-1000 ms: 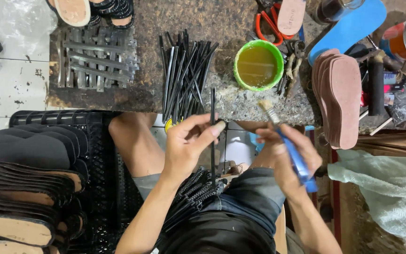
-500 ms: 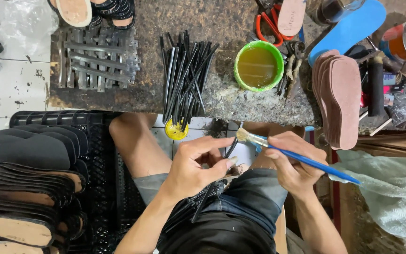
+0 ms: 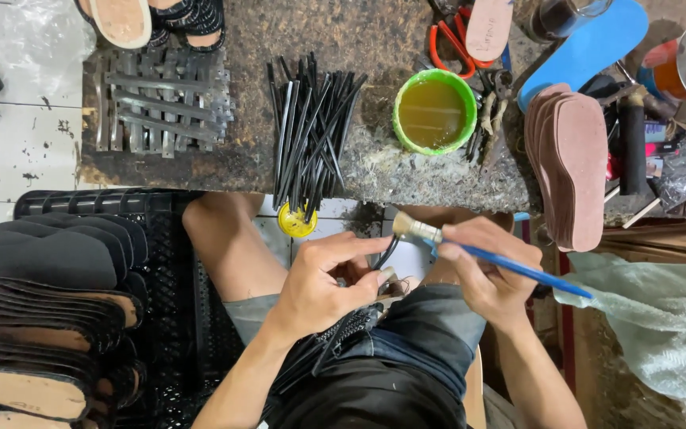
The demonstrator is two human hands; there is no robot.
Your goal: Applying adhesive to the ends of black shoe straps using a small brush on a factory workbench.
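Pinching a black strap point(image 3: 388, 253) over the lap, the left hand point(image 3: 323, 286) meets the right hand point(image 3: 486, 270) gripping a blue-handled brush point(image 3: 470, 248).

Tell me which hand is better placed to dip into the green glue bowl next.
The right hand, probably: it already holds the blue-handled brush, and the green bowl sits ahead on its side of the bench. The left hand is busy pinching a black strap.

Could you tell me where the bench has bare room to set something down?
On the bench, bare patches lie between the grey strips and the black strips, and below the green bowl. The right end is crowded with soles and tools.
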